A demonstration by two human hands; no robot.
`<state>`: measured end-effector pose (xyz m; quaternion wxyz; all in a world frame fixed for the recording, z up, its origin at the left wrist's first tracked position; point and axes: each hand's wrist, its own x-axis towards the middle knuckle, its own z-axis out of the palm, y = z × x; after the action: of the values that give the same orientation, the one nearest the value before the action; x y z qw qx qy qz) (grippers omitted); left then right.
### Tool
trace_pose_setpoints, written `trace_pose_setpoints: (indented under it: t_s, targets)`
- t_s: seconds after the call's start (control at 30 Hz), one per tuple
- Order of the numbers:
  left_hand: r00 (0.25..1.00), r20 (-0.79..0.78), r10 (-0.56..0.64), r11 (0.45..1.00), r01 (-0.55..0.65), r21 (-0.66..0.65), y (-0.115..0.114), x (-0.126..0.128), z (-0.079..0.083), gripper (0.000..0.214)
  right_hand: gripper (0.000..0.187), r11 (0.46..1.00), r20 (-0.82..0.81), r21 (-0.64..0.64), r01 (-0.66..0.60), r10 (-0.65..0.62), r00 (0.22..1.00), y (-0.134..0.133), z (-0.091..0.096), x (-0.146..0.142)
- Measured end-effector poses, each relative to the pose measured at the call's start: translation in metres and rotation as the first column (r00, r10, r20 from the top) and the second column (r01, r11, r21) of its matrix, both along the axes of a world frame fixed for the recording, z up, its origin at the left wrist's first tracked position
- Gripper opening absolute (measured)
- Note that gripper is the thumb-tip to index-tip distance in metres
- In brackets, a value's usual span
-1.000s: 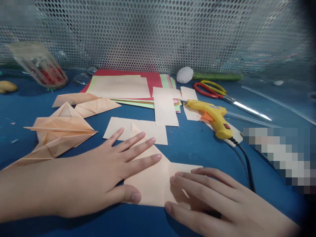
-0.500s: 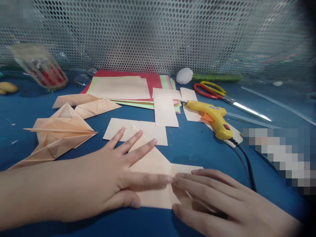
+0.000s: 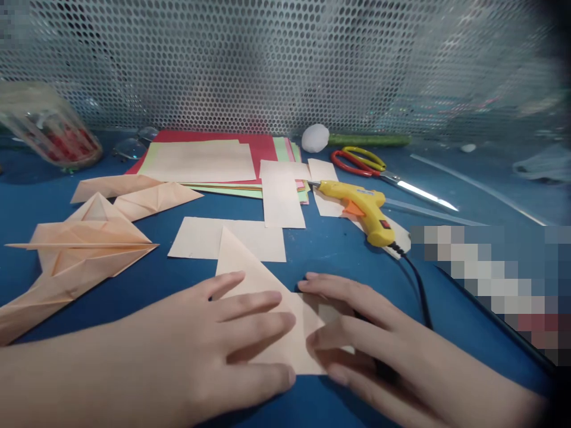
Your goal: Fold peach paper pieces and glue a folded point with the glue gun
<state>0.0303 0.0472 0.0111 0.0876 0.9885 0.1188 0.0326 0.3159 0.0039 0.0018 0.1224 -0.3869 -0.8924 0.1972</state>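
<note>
A sheet of peach paper (image 3: pixel 243 258), partly folded with a pointed flap at the far left, lies on the blue table in front of me. My left hand (image 3: pixel 223 339) rests on it palm down, fingers spread and holding nothing. On the sheet's right part my right hand (image 3: pixel 383 339) touches with curved, parted fingertips; its palm covers that end of the paper. The flap's tip overlaps a cream paper rectangle (image 3: pixel 191 238) beyond. Folded peach paper pieces (image 3: pixel 89 238) sit left of my hands.
A yellow glue gun (image 3: pixel 357 202) lies on cream paper pieces, its black cord (image 3: pixel 419 285) running toward my right hand. Scissors (image 3: pixel 379 169) are behind it. Stacked coloured paper (image 3: pixel 214 139), a clear jar (image 3: pixel 53 128) and a white ball (image 3: pixel 315 138) stand before the perforated metal panel (image 3: pixel 241 71).
The view has shifted slightly right. My left hand has moved down off the flap's tip, its fingers now lower on the sheet. My right fingers have spread and curled more over the right part.
</note>
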Motion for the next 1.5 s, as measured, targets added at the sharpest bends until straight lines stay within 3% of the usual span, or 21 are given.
trace_pose_setpoints:
  t_s: [0.1,0.2,0.33,0.43,0.57,0.97,1.13,1.5]
  targets:
    - [0.992,0.104,0.07,0.994,-0.078,0.073,-0.011,0.007,-0.01,0.029,0.014,0.999,-0.03,0.033,-0.004,0.005,1.0,0.002,-0.002,-0.004]
    - [0.981,0.176,0.08,0.981,-0.109,0.161,-0.019,0.014,-0.019,0.038,0.014,0.998,-0.059,0.059,-0.013,0.016,0.998,0.003,-0.003,-0.005]
    - [0.956,0.274,0.103,0.976,-0.15,0.158,-0.023,0.014,-0.028,0.04,0.017,0.995,-0.134,0.091,0.035,-0.022,0.991,0.002,-0.005,-0.006]
    - [0.963,0.252,0.092,0.979,-0.134,0.153,-0.024,0.01,-0.031,0.04,0.013,0.994,-0.149,0.085,0.069,-0.056,0.987,0.0,-0.006,-0.008]
    - [0.974,0.209,0.091,0.977,-0.128,0.169,-0.024,0.008,-0.032,0.042,0.016,0.989,-0.189,0.104,0.107,-0.086,0.978,-0.001,-0.007,-0.012]
    - [0.949,0.294,0.111,0.979,-0.155,0.131,-0.03,0.021,-0.039,0.043,0.009,0.987,-0.18,0.062,0.148,-0.134,0.974,-0.003,-0.005,-0.014]
    - [0.959,0.259,0.113,0.971,-0.162,0.178,-0.03,0.019,-0.04,0.036,0.02,0.979,-0.137,0.065,0.193,-0.183,0.974,-0.001,0.0,-0.012]
    - [0.967,0.241,0.084,0.994,-0.1,0.053,-0.024,0.019,-0.023,0.038,0.036,0.984,-0.19,0.008,0.18,-0.176,0.966,-0.01,-0.009,0.006]
